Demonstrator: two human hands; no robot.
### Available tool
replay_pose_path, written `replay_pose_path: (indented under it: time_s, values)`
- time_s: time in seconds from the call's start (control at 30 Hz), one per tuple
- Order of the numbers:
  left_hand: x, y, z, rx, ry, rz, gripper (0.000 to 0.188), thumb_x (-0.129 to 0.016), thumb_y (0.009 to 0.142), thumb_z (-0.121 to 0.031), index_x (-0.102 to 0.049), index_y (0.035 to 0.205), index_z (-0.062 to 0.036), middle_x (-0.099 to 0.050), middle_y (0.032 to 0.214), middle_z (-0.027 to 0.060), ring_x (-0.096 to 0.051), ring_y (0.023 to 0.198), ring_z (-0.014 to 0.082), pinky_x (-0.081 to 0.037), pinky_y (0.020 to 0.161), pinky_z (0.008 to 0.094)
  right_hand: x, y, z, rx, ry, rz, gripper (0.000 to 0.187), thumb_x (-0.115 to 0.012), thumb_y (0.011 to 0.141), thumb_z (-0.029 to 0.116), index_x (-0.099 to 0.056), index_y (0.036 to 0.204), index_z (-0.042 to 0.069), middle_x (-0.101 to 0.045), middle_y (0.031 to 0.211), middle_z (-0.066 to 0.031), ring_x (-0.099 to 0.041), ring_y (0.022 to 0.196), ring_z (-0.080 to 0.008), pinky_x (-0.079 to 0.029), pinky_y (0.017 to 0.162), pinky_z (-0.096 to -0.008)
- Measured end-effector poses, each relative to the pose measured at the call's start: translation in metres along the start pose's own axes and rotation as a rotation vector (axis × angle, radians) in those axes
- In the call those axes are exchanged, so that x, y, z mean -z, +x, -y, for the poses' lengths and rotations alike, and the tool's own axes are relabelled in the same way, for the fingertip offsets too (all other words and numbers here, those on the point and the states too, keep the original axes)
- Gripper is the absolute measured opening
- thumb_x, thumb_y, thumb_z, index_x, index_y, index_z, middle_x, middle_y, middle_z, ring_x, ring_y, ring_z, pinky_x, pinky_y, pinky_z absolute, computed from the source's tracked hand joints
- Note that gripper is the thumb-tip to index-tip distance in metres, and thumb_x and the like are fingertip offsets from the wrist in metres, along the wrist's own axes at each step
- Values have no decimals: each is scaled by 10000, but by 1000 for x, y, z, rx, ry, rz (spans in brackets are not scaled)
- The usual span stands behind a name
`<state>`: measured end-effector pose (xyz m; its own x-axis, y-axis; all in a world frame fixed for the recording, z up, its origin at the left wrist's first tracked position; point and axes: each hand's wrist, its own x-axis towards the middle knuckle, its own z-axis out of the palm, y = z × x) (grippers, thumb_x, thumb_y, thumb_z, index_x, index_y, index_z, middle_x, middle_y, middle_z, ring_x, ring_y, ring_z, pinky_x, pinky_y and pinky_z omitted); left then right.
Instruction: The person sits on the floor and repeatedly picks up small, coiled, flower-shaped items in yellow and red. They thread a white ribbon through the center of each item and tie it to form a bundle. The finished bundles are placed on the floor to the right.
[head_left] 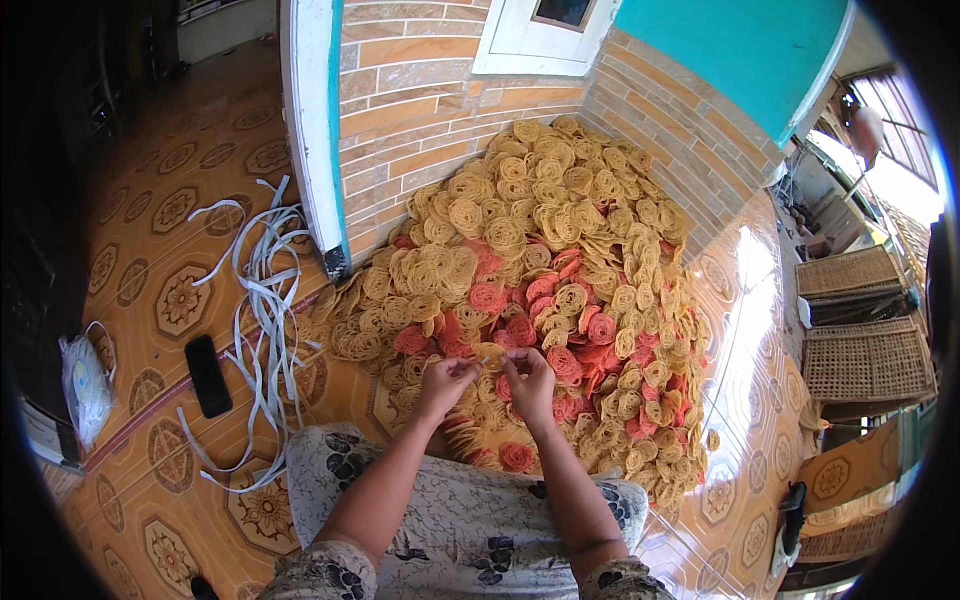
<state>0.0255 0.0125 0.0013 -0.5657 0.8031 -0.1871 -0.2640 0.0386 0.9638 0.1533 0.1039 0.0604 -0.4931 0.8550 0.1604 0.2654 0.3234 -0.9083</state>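
Observation:
My left hand [446, 386] and my right hand [529, 384] meet at the near side of a big heap of flat, lacy coils [548, 215] that look like dried noodle nests. Most coils are yellow; red ones [487, 297] lie mixed in through the middle and right. Between my fingertips is one yellow noodle nest [488, 353], pinched at its left edge by the left hand and at its right edge by the right. Just below my hands, a row of yellow nests [465, 438] stands on edge close to my lap.
The heap leans against a brick-tiled wall [410, 70]. To the left on the patterned floor lie a black phone [207, 376], tangled pale straps [262, 300] and a clear plastic bag [86, 390]. Woven racks [868, 362] stand at the right. A door frame [318, 140] rises behind the straps.

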Motion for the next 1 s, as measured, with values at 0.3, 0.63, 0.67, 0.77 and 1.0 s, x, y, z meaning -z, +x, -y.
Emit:
replay_pose_path:
  time_s: [0.3, 0.63, 0.67, 0.77, 1.0]
  values:
    - [1, -2, -2, -35, -56, 89, 145, -676, 905, -108, -703, 991, 6, -694, 858, 20, -605, 786, 62, -469, 712, 223, 4, -2, -12, 17, 408, 277, 170, -680, 875, 82, -628, 1004, -16, -702, 939, -88, -606, 730, -137, -474, 650, -272]
    - [-4, -2, -10, -237, 134, 2, 229, -571, 983, -159, -659, 1148, -26, -691, 985, 15, -585, 861, 75, -469, 798, 244, 2, -9, 10, 384, -250, 57, 117, -680, 849, 46, -608, 939, 27, -704, 834, -113, -650, 712, -217, -462, 723, -326]
    - [-1, 0, -13, -312, 219, -5, 244, -560, 991, -175, -656, 1157, -23, -695, 987, 20, -593, 866, 81, -472, 802, 248, 1, -11, 11, 389, -251, 34, 113, -680, 846, 41, -604, 929, 30, -699, 820, -111, -653, 720, -227, -465, 733, -334]
    - [-1, -2, -17, -259, 376, 152, 272, -557, 996, -204, -653, 1163, -12, -707, 982, 32, -616, 871, 99, -477, 805, 260, -3, -14, 9, 330, -184, -23, 100, -676, 843, 30, -602, 911, 38, -690, 794, -106, -662, 738, -248, -464, 769, -344]
    - [-7, -10, -22, -664, 799, 5, 170, -681, 890, -219, -734, 997, -98, -719, 901, 67, -671, 797, 235, -499, 728, 345, 28, 6, -30, 198, -533, -157, 172, -662, 853, 121, -638, 989, 18, -709, 863, -66, -665, 815, -270, -438, 913, -399]
